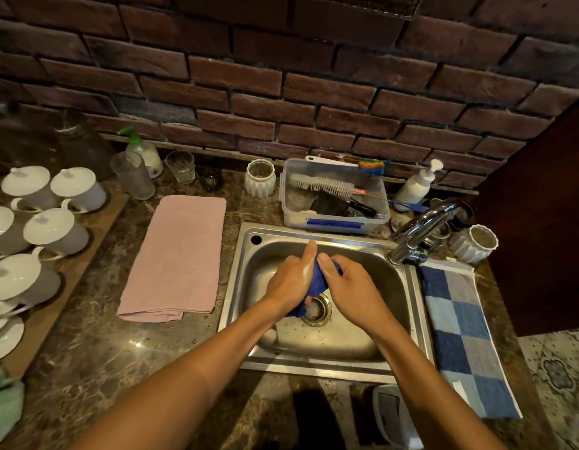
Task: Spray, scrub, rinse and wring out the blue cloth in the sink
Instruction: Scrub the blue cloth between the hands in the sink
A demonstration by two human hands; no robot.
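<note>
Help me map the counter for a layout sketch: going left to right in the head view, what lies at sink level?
White lidded cups → pink towel → sink, where both hands hold the blue cloth → blue checked towel.

2 bare forearms come into the picture from the bottom edge, no sleeves on either one, uncovered right up to where the frame cuts them off. The left hand (293, 280) wears no glove, no ring and no watch, and there is a wet, soapy shine along its fingers. The right hand (353, 287) is just as plain, wrist free of any band, its fingertips glistening.
</note>
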